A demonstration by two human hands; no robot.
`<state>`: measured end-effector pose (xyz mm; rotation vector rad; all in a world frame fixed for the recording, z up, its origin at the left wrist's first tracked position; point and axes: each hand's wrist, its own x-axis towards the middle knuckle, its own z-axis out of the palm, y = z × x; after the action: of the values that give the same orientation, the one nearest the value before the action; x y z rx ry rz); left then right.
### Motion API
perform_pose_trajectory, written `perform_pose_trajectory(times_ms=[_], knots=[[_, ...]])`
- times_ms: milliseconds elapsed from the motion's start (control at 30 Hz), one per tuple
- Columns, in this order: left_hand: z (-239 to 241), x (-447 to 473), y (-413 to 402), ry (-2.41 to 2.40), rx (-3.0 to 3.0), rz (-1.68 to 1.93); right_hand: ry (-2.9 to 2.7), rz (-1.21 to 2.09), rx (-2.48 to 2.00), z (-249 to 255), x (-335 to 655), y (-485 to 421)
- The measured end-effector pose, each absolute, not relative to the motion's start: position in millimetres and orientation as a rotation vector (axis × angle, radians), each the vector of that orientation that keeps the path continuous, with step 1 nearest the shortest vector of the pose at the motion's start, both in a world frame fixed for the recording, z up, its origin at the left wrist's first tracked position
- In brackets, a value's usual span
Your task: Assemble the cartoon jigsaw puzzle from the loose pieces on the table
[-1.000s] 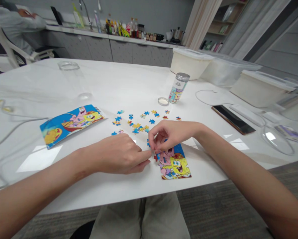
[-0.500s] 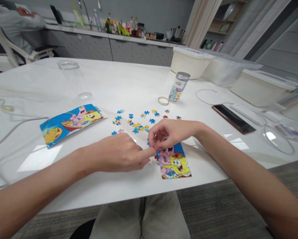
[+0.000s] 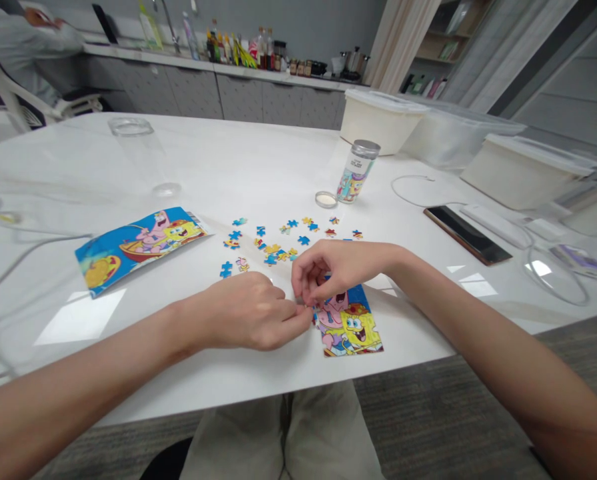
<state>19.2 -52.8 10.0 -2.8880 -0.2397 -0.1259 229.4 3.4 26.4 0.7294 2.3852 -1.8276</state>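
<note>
A partly joined cartoon jigsaw (image 3: 351, 328) lies near the table's front edge. My left hand (image 3: 248, 312) rests on the table, fingers curled, its fingertips pinched at the jigsaw's upper left corner. My right hand (image 3: 331, 268) arches over the same corner, fingers bent down and pinched together against the left fingertips. What they pinch is hidden, perhaps a small piece. Several loose jigsaw pieces (image 3: 278, 241) are scattered just beyond both hands.
A printed cartoon picture (image 3: 137, 244) lies to the left. A small tube (image 3: 357, 172) and its round lid (image 3: 325, 199) stand behind the pieces. A phone (image 3: 466, 235), cables and white lidded tubs (image 3: 383, 120) sit at right. A clear cup (image 3: 137, 151) stands far left; a person sits beyond.
My left forefinger, stretched out toward the jigsaw's corner before, has curled in to a pinch. The right hand has shifted slightly left. The view has tipped a little.
</note>
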Motion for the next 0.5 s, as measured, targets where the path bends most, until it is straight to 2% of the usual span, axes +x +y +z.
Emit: perform_pose_trajectory(times_ms=[500], knots=[[11.0, 17.8, -53.0, -0.189, -2.825, -0.377, 2.545, -1.705, 0.677, 31.2, 234.1, 5.9]])
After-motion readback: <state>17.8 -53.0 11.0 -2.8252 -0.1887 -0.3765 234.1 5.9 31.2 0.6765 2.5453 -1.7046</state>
